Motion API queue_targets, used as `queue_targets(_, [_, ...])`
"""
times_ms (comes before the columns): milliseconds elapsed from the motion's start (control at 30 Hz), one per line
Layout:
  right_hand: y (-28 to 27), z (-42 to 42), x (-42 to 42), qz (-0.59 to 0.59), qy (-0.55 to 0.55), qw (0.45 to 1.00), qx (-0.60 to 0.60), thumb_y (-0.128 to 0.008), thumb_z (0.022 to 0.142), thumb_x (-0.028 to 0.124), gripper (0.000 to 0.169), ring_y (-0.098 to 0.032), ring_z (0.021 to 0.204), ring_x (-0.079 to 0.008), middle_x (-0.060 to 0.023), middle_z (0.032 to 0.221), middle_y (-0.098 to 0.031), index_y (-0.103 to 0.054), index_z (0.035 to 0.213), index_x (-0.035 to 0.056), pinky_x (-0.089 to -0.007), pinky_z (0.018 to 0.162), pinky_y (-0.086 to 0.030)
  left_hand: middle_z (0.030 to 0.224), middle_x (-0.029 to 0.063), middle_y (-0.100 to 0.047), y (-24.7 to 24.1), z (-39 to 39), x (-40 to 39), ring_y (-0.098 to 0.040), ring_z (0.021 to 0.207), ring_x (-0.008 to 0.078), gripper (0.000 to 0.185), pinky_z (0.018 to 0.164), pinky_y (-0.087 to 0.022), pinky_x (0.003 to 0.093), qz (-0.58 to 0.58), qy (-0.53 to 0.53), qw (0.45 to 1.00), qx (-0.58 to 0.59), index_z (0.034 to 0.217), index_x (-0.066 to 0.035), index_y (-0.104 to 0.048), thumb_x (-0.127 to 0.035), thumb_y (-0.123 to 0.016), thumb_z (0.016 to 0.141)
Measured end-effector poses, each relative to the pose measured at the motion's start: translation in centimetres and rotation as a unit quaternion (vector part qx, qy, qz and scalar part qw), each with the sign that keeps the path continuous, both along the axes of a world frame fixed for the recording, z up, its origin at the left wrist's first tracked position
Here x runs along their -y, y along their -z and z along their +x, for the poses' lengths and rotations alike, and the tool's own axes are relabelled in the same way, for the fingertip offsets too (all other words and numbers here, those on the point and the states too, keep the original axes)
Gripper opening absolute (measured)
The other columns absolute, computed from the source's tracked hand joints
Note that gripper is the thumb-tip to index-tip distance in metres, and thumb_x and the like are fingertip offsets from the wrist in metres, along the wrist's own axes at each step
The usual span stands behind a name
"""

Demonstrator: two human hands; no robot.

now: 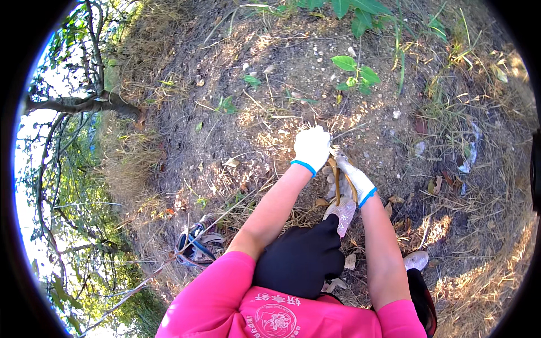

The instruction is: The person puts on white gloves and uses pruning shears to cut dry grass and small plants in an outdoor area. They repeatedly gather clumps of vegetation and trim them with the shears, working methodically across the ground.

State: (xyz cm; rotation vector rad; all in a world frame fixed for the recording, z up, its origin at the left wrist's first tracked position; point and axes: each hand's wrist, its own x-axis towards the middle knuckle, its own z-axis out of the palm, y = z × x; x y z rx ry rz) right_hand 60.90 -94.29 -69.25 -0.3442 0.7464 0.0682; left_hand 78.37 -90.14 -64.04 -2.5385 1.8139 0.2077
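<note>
My left hand [312,144], in a white knit glove with a blue cuff, is low over the dry soil. Its fingers look curled, but glare and the hand's own back hide what they may hold. Close beside it on the right, my right hand [353,172] wears a matching glove, greyed with dirt at the fingers. That hand is around a hand tool with two curved yellow-brown handles [337,182], perhaps pruning shears. The handles point back toward my light patterned shoe [343,213]; the tool's working end is hidden between the hands. A thin twig [349,131] lies just beyond.
Green leafy seedlings [358,75] grow ahead among small stones. A heap of straps or cloth [198,245] lies to the left, with a long dry stalk [162,267] across it. Pale litter [470,154] lies right. A tree branch [105,103] is far left. My other shoe [416,260] is at right.
</note>
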Motion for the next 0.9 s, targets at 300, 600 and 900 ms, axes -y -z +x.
queue_targets(300, [-2.9,-3.5,-0.5,-0.098,-0.041,0.994,-0.016,-0.064,0.094,0.036,0.043,-0.064,0.069,-0.0173,-0.0063,0.091,-0.068,-0.056,0.126,0.0072,-0.0358,0.059,-0.055,0.114,0.0140,-0.060,-4.1,0.7,-1.0,-0.059,0.101,0.0330,0.016,0.079,-0.050,0.0434,-0.115,-0.018,0.993,-0.011,0.081,-0.002,-0.063,-0.017,-0.066,0.075])
queue_targets(600, [-4.5,-3.8,1.2,-0.031,-0.011,0.999,0.040,-0.060,0.096,0.032,0.044,-0.066,0.080,-0.0229,-0.0129,0.104,-0.067,-0.052,0.128,0.0028,-0.0441,0.066,-0.059,0.109,0.0218,-0.064,-5.1,11.6,1.2,-0.046,0.127,0.0394,0.015,0.117,-0.021,0.0553,0.026,0.133,0.961,0.240,0.087,-0.003,-0.065,-0.009,-0.058,0.075])
queue_targets(900, [-8.6,5.3,2.3,-0.049,-0.138,0.987,0.064,-0.063,0.094,0.039,0.040,-0.068,0.073,-0.0194,-0.0097,0.087,-0.068,-0.059,0.114,0.0046,-0.0357,0.064,-0.059,0.090,0.0180,-0.070,-3.9,13.0,-5.1,-0.067,0.088,0.0346,0.026,0.083,-0.051,0.0430,-0.083,-0.237,0.964,-0.085,0.108,-0.008,-0.063,-0.026,-0.058,0.090])
